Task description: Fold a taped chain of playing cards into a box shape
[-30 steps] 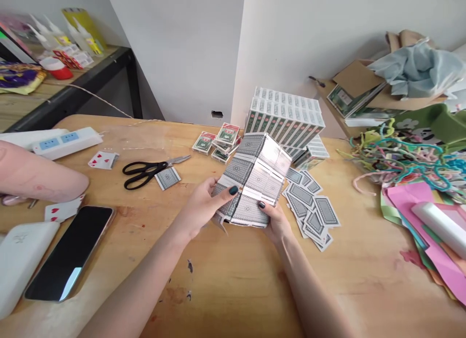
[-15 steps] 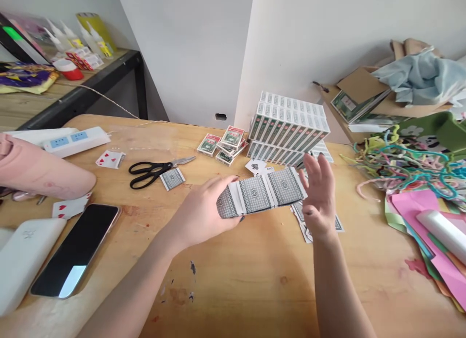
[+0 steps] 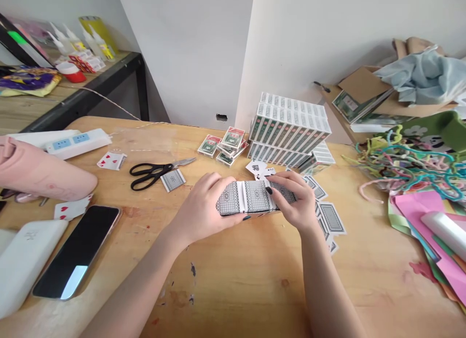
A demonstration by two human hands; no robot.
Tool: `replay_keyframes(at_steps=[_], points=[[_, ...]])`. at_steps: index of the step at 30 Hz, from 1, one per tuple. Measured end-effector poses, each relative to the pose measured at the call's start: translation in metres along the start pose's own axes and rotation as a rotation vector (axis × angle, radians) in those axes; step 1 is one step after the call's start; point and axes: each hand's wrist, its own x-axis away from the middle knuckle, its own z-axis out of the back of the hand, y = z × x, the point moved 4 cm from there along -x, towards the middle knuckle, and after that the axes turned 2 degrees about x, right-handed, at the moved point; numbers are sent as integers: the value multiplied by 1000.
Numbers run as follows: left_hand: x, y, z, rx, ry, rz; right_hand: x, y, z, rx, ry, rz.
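Between my two hands is a long strip of joined playing cards (image 3: 256,197), their grey patterned backs facing up with white borders between them. My left hand (image 3: 206,209) grips its left end, thumb along the near edge. On the right end, my right hand (image 3: 294,199) is closed, its thumb on the top and its fingers over the far edge. The strip is held above the table; its underside is hidden. Loose playing cards (image 3: 331,218) lie on the table beyond and right of my right hand. Face-up cards (image 3: 256,167) show just behind the strip.
Black-handled scissors (image 3: 151,175) lie beside a single card (image 3: 173,180). Several card boxes (image 3: 232,139) sit before a tall stack of boxed decks (image 3: 289,122). A phone (image 3: 78,250) and a pink roll (image 3: 47,170) are at left; coloured paper (image 3: 418,216) and yarn (image 3: 407,158) at right.
My right hand has come in from open and raised at the right to close on the strip's right end. The strip has levelled and sunk slightly at that end.
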Motion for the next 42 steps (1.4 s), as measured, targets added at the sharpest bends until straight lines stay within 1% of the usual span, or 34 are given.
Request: replay_keyframes(at_steps=[3, 9, 11, 14, 16, 18, 21, 24, 27, 31, 35, 40, 42], points=[[0, 1, -1, -7, -11, -29, 0, -2, 0, -8, 8, -2], [1, 1, -2, -41, 34, -107, 0, -1, -3, 2, -10, -61], [3, 0, -5, -63, 93, -138, 0, 0, -3, 8, -5, -90], [5, 0, -9, -123, 224, -194, 0, 0, -4, 22, 23, -120], [6, 1, -12, -156, 263, -221, -1, -2, -5, 27, 36, -133], [6, 3, -15, -161, 241, -236, -1, -3, -6, 31, 42, -143], [3, 5, -17, -138, 170, -233, -3, -3, -7, 18, 11, -139], [1, 7, -16, -96, 148, -210, -4, -1, -7, -12, -25, -143], [1, 5, -13, -24, 118, -208, -4, 1, -6, -23, -24, -163], [2, -2, -9, -10, 130, -210, -3, 2, -6, -18, -14, -160], [2, -8, -12, -48, 133, -283, -3, 2, -6, -13, -5, -165], [1, -13, -14, -15, 124, -257, -4, 3, -6, -1, -1, -187], [1, -12, -12, 3, 91, -273, -4, 4, -6, 4, -3, -186]])
